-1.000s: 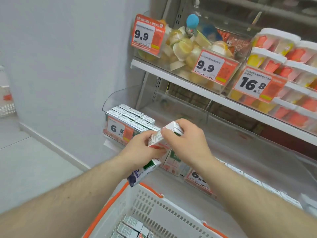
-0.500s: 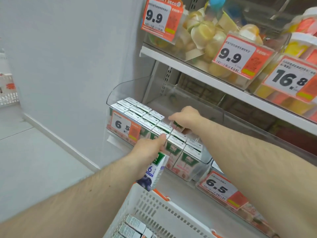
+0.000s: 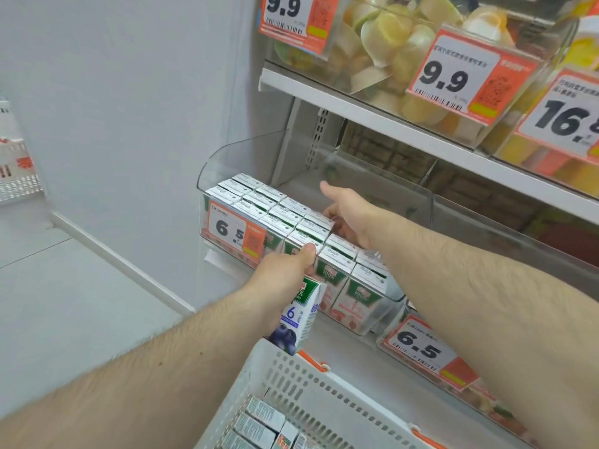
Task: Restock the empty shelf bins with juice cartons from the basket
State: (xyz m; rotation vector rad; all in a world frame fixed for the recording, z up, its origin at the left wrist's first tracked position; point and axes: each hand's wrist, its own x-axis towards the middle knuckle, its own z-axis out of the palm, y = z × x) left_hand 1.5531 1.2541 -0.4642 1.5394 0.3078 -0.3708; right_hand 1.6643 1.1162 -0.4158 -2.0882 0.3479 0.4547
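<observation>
My left hand (image 3: 282, 283) grips a blueberry juice carton (image 3: 296, 322) in front of the clear shelf bin (image 3: 246, 147), with its thumb up against the front row of cartons. My right hand (image 3: 348, 213) reaches into the bin behind the rows of white-topped juice cartons (image 3: 275, 212); its thumb sticks up and its fingers are down among the cartons, so I cannot tell whether they hold one. Below, the white basket (image 3: 291, 380) with orange handles holds several more cartons (image 3: 262, 422).
A 6.5 price tag (image 3: 235, 233) fronts the bin; a second 6.5 tag (image 3: 421, 348) marks the bin to the right. The shelf above (image 3: 372, 115) carries bins of jelly cups with 9.9 and 16.8 tags. A grey wall stands at the left.
My right hand has carried its carton from in front of the bin into the back of the bin. My left hand, with the blueberry carton, has moved up to the front row. The view came closer.
</observation>
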